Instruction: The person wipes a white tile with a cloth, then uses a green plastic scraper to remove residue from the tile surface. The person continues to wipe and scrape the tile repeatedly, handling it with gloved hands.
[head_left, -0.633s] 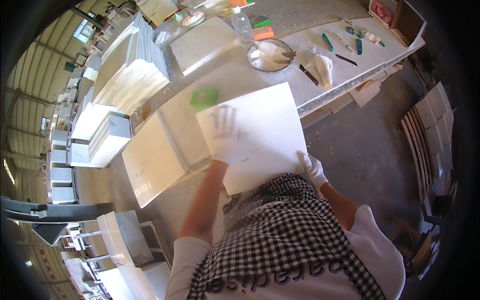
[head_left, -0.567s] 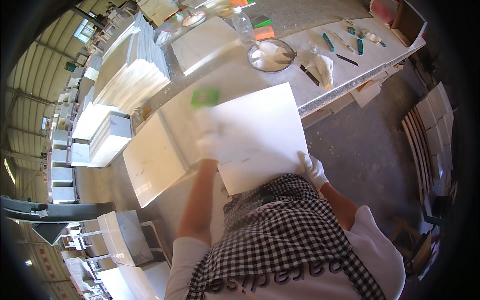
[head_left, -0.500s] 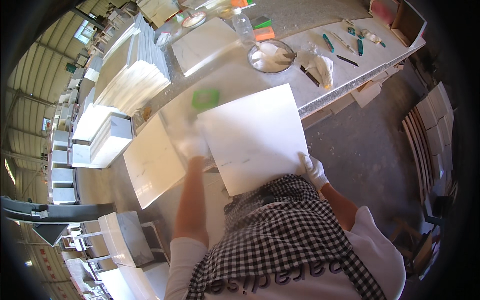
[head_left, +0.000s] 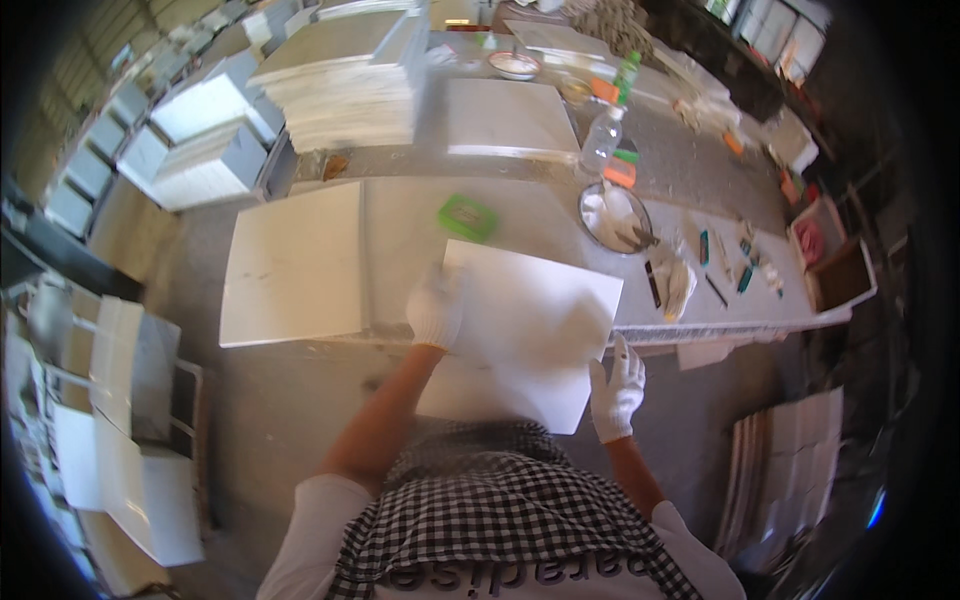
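A white square tile (head_left: 530,320) with faint grey marks stands tilted in front of me, over the near edge of the workbench. Its lower edge is close to my checked apron. My left hand (head_left: 436,310), in a white knit glove, is at the tile's left edge; its fingers are smeared by motion. Beside the tile's right edge is my right hand (head_left: 618,390), also gloved, with fingers stretched out and the thumb apart. On the bench behind the tile lies a green box-shaped thing (head_left: 467,217). Another pale tile (head_left: 293,265) lies to the left.
Right of the tile are a bowl (head_left: 648,215) of white paste with blades, a spare glove (head_left: 680,288) and several cutters. A clear bottle (head_left: 601,140) stands behind. Stacked slabs (head_left: 345,95) rise at the back left; more slabs (head_left: 785,470) lean on the lower right.
My view has turned, so the bench lies more level. My right hand's fingers have straightened at the tile's edge. The left hand now overlaps the tile's left edge.
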